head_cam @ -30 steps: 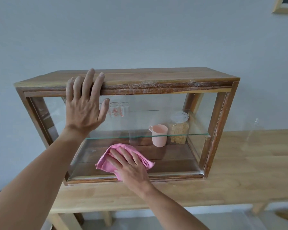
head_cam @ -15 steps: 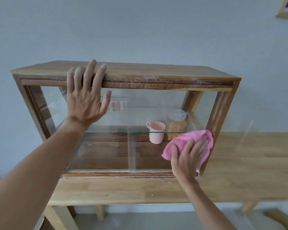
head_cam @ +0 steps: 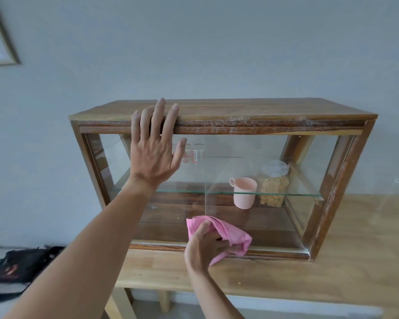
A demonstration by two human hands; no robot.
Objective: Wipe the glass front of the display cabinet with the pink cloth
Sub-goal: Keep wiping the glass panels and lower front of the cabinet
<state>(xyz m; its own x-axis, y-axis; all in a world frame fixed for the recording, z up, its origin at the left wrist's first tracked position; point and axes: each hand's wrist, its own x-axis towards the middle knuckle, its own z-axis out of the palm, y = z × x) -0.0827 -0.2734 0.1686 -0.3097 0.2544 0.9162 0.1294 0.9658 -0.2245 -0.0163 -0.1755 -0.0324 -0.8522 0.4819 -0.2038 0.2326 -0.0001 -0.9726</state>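
The wooden display cabinet [head_cam: 240, 116] stands on a light wooden table, its glass front [head_cam: 251, 157] facing me. My right hand [head_cam: 205, 247] holds the bunched pink cloth [head_cam: 228, 233] against the lower middle of the glass, near the bottom rail. My left hand [head_cam: 154, 150] lies flat with fingers spread on the upper left of the cabinet, fingertips over the top edge and palm against the glass.
Inside, a pink mug [head_cam: 244, 192] and a lidded jar of brownish food [head_cam: 274, 187] sit at the right, measuring cups [head_cam: 194, 154] at the back left. The table [head_cam: 332, 272] extends right. A black bag [head_cam: 21, 265] lies low at left; a picture frame [head_cam: 0, 42] hangs upper left.
My right hand has swept the pink cloth from the glass's lower left to its right end and back to the lower middle. The left hand has stayed on the cabinet top.
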